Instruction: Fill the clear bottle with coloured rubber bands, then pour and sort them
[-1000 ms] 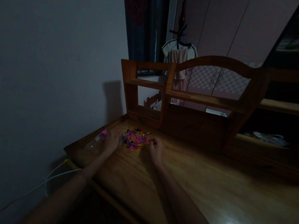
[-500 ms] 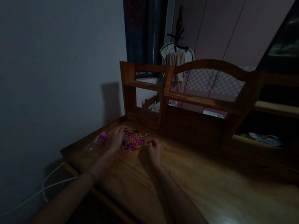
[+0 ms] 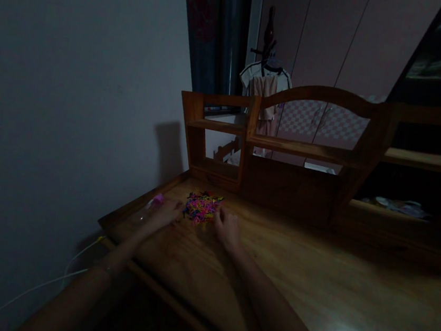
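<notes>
A heap of small, thin rubber bands (image 3: pixel 202 207) in pink, yellow, blue and black lies on the wooden desktop (image 3: pixel 292 264). At its left edge is my left hand (image 3: pixel 169 213), fingers curled together; whatever they hold, if anything, is too small to make out. On the right side my right hand (image 3: pixel 228 228) is closed in a pinch beside the bands, and its fingertips are too dim to show what is between them. Just beyond my left hand, a clear container with a pink cap (image 3: pixel 157 199) lies on its side, partly hidden by that hand.
A wooden shelf unit (image 3: pixel 305 149) rises along the desk's back edge. The pale wall (image 3: pixel 93 92) borders the left side. White cables (image 3: pixel 43 284) hang past the desk's left front corner. Plastic-looking items (image 3: pixel 401 207) sit on a right-hand shelf.
My left hand has drawn down and back from the heap's upper left, its fingers now curled. My right hand stays at the right edge, slightly turned. The whole view has shifted a little.
</notes>
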Motion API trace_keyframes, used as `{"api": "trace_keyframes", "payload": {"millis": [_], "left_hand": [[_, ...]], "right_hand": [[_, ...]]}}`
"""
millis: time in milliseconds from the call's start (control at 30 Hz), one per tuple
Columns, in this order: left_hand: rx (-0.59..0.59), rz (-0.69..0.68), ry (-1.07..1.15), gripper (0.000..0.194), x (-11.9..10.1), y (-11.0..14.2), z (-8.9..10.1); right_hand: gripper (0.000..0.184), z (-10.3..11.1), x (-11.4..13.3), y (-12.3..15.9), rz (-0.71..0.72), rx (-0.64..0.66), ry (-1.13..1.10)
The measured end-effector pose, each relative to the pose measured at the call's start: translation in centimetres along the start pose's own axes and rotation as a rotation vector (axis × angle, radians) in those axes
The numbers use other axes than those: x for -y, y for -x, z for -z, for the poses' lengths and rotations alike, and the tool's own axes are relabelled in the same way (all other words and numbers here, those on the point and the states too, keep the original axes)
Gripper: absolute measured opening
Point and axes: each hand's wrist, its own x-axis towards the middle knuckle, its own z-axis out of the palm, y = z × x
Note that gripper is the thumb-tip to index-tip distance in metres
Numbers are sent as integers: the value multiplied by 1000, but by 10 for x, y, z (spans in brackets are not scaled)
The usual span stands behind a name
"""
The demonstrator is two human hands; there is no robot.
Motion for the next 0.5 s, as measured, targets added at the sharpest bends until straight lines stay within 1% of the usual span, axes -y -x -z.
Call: {"api": "trace_keyframes", "payload": {"millis": [67,100,167,233,367,433,500], "left_hand": [[47,-17,64,33,-5,-7,-9],[50,-28,89,34,-8,-10,-11],[29,-56,119,36,-13,-14,-11],[-12,-84,121,36,-15,-16,-6],[-95,-81,75,39,-8,-11,1],[-130,-62,46,46,-2,-8,-2],[-137,-60,31,51,2,-7,-9]], "right_hand": [[25,3,3,-1,34,17,-19],[24,5,4,-1,49,20,-30],[26,8,5,-3,63,7,-43],[30,10,4,-5,47,-31,-42],[37,9,-1,-6,-38,-91,-21],[37,7,-3,-6,-57,-76,-22],[35,6,-3,-6,-48,-38,-42]]}}
